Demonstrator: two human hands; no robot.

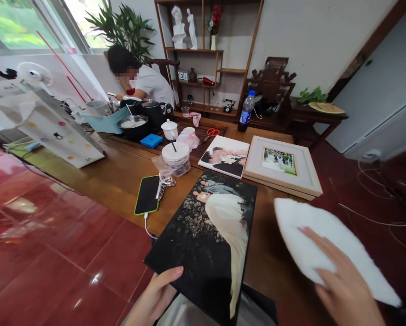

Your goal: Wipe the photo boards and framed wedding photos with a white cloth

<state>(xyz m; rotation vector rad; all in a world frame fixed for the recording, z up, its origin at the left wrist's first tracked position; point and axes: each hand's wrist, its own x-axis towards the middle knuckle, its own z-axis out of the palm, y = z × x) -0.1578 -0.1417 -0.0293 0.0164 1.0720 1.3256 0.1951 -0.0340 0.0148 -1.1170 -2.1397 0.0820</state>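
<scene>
My left hand (162,288) grips the lower left corner of a dark wedding photo panel (203,240), its thumb on the front. The panel is tilted above my lap and the table edge, and shows a couple with a long white dress. My right hand (345,280) is off to the right, apart from the panel, its fingers bent over a white cloth (311,226) that looks soft and hangs spread out. Motion blurs that hand slightly. Beyond the panel lie a smaller photo panel (231,170) and a framed photo (311,167) on top of another frame.
On the wooden table (121,181) are a charging phone (147,194), a lidded bowl in plastic (176,156), red scissors (212,132), a cola bottle (246,111), pots (151,111) and a white paper bag (60,131). Across it sits another person (155,86).
</scene>
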